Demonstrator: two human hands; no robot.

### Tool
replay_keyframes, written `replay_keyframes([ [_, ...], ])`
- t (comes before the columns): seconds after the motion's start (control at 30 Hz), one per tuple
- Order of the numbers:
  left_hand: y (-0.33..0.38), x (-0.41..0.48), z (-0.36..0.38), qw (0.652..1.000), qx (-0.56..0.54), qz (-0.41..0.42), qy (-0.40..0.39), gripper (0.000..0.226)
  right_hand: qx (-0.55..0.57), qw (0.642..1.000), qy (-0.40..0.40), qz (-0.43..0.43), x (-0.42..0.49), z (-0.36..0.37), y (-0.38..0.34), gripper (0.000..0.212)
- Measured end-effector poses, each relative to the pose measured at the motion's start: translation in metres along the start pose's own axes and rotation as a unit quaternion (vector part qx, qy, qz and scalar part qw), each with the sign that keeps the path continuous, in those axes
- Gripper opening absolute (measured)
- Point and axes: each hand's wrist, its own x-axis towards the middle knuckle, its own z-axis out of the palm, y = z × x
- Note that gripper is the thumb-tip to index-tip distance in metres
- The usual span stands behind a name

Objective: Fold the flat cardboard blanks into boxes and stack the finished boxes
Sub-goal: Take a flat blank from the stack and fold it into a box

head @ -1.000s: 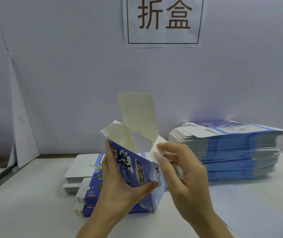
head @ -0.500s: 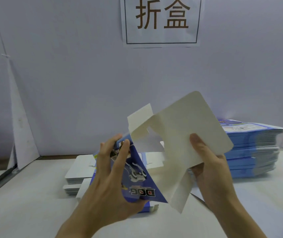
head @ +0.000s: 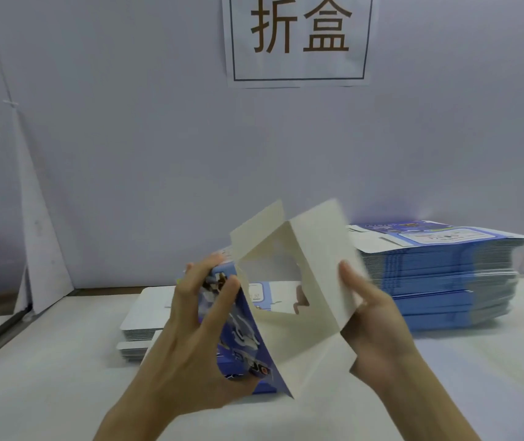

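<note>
**Desk:** Where is the box on your feed?

**Operator:** I have it mid-frame, held up off the table (head: pixel 47 393) between both hands. It is a half-folded box (head: pixel 286 338), blue print outside and plain white inside. The white inside faces me.

**Desk:** Left hand?

**Operator:** The left hand (head: pixel 190 329) is clamped on the blue printed side. I see its fingers curled across the print and the thumb under the lower edge.

**Desk:** And the right?

**Operator:** The right hand (head: pixel 378 323) pinches the wide white panel (head: pixel 327 259), with the thumb on the face toward me. Its fingers are hidden behind. The panel's upper edge is blurred.

**Desk:** Any loose parts?

**Operator:** One small white flap (head: pixel 257 227) stands up at the top, tilted left. The white side is cut through in the middle, and I can see the pile behind through it.

**Desk:** Which pile?

**Operator:** A low pile of flat blanks (head: pixel 146 313) lies on the table just behind the left hand, its left end showing white. A much taller stack of blanks (head: pixel 445 281) sits to the right against the wall (head: pixel 127 154), behind the right hand.

**Desk:** Anything else?

**Operator:** A paper sign (head: pixel 299 39) with two large characters hangs on the wall above.
</note>
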Motion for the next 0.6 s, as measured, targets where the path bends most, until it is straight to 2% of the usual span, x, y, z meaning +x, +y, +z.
replay_keyframes([
  [0.1, 0.002, 0.004, -0.007, 0.999, 0.014, 0.02, -0.032, 0.128, -0.002, 0.996, 0.056, 0.066, 0.004, 0.001, 0.01, 0.035],
  [0.17, 0.004, 0.006, -0.014, 0.998, 0.007, -0.008, -0.054, 0.12, -0.012, 0.995, 0.084, 0.048, 0.006, 0.001, 0.014, 0.04],
  [0.23, 0.004, 0.008, -0.018, 0.997, -0.011, -0.044, -0.067, 0.112, -0.032, 0.994, 0.099, -0.01, 0.006, 0.0, 0.018, 0.044],
  [0.3, 0.003, 0.008, -0.021, 0.993, -0.045, -0.083, -0.074, 0.117, -0.086, 0.984, 0.121, -0.097, 0.006, -0.002, 0.019, 0.034],
  [0.37, 0.003, 0.008, -0.025, 0.988, -0.073, -0.105, -0.09, 0.117, -0.153, 0.954, 0.155, -0.207, 0.006, -0.003, 0.016, 0.026],
  [0.43, 0.004, 0.008, -0.027, 0.985, -0.091, -0.107, -0.103, 0.114, -0.201, 0.916, 0.174, -0.3, 0.004, -0.002, 0.012, 0.034],
  [0.5, 0.006, 0.009, -0.027, 0.977, -0.131, -0.121, -0.119, 0.113, -0.227, 0.889, 0.17, -0.36, 0.001, 0.001, 0.01, 0.042],
  [0.6, 0.007, 0.009, -0.026, 0.966, -0.169, -0.144, -0.136, 0.113, -0.263, 0.853, 0.162, -0.422, 0.001, -0.001, 0.01, 0.039],
])
